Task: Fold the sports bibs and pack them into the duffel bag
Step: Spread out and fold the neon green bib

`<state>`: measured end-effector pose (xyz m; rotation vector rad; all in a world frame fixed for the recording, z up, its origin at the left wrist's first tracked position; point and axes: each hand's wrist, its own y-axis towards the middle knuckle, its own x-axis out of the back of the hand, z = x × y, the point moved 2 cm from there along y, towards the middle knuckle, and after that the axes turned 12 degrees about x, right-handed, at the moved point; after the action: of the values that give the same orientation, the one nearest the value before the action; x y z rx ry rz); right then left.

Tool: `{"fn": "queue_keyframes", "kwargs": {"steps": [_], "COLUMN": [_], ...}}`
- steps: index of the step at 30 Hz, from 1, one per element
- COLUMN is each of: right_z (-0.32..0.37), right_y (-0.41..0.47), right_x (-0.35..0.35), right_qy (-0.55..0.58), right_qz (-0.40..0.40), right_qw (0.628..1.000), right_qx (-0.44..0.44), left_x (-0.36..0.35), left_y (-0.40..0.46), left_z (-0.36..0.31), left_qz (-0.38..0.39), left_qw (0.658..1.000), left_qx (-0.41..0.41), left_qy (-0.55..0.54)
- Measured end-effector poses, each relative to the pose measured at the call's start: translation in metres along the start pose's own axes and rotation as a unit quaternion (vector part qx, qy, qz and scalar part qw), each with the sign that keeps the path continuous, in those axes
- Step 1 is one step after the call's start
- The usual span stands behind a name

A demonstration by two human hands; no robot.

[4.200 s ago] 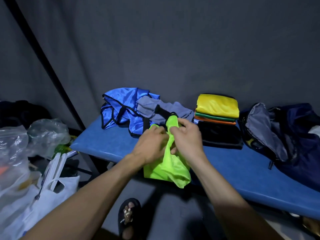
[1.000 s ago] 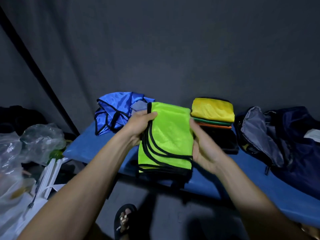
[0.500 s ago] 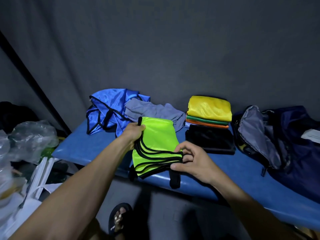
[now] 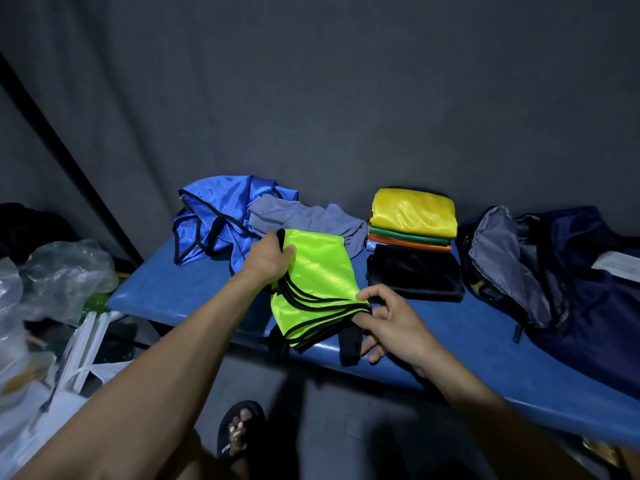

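Lowered since a second ago: neon bib, then held up between both palms, now folded flat on the blue bench, near edge overhanging at 6 o'clock. Right hand shifted from the bib's side to its near right corner.

At far left, around 9 o'clock: clear plastic bags, contents hard to make out, partly cut off by the frame edge. Below them, white bag, also cropped.

Left hand at the bib's far left corner, fingers curled tight, pinching the black-trimmed edge. Behind it, toward 11 o'clock: crumpled blue bib with grey cloth lying against it.

Right hand at 4 o'clock of the neon bib: thumb and forefinger narrowly pinching the stacked trim, other fingers loosely spread around a dangling black strap.

At 1 o'clock: folded stack, yellow over green over orange, sitting on a black folded piece.

At 3 o'clock: dark duffel bag, mouth gaping, grey lining showing, inside too dark to read, right side cut off.

At 6 o'clock on the floor: sandalled foot.
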<state>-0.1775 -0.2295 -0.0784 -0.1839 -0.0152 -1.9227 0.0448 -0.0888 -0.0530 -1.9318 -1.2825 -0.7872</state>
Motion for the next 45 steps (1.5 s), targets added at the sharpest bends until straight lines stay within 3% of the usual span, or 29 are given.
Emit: {"fn": "queue_keyframes", "kwargs": {"steps": [3,5,8,10,13,17,19,22,27,37,40,45], "right_z": [0.009,0.018,0.027,0.024,0.008,-0.009,-0.011,-0.008,0.002,0.014,0.018,0.025], "right_y": [-0.013,-0.026,-0.045,-0.05,-0.052,-0.053,-0.053,-0.053,-0.054,-0.048,-0.045,-0.043], "right_x": [0.004,0.005,0.001,-0.005,-0.017,-0.033,-0.034,-0.027,-0.017,-0.018,-0.014,-0.01], "right_qy": [-0.198,-0.38,-0.54,-0.58,-0.654,-0.682,-0.66,-0.605,-0.569,-0.53,-0.514,-0.44], "right_qz": [0.006,0.02,0.055,0.098,0.104,0.028,-0.01,-0.031,0.028,0.071,0.09,0.094], "right_qw": [0.976,0.911,0.804,0.753,0.67,0.637,0.645,0.689,0.719,0.751,0.76,0.81], "right_qx": [0.09,0.16,0.242,0.295,0.336,0.359,0.384,0.397,0.399,0.387,0.388,0.376], "left_x": [0.011,0.015,0.007,-0.007,-0.023,-0.022,-0.021,-0.021,-0.017,-0.016,-0.012,-0.004], "left_y": [-0.018,-0.036,-0.07,-0.089,-0.093,-0.087,-0.088,-0.09,-0.086,-0.091,-0.089,-0.086], "left_z": [-0.002,-0.008,-0.021,-0.025,-0.018,-0.01,-0.008,-0.007,0.002,0.001,0.003,0.002], "left_qz": [-0.094,-0.117,0.049,0.156,0.188,0.18,0.178,0.163,0.155,0.144,0.15,0.154], "left_qw": [0.98,0.965,0.954,0.934,0.907,0.915,0.915,0.912,0.917,0.912,0.917,0.921], "left_qx": [-0.091,-0.201,-0.296,-0.32,-0.36,-0.345,-0.347,-0.364,-0.363,-0.364,-0.356,-0.348], "left_qy": [0.151,0.118,-0.019,0.013,0.116,0.108,0.106,0.094,0.057,0.126,0.098,0.084]}}
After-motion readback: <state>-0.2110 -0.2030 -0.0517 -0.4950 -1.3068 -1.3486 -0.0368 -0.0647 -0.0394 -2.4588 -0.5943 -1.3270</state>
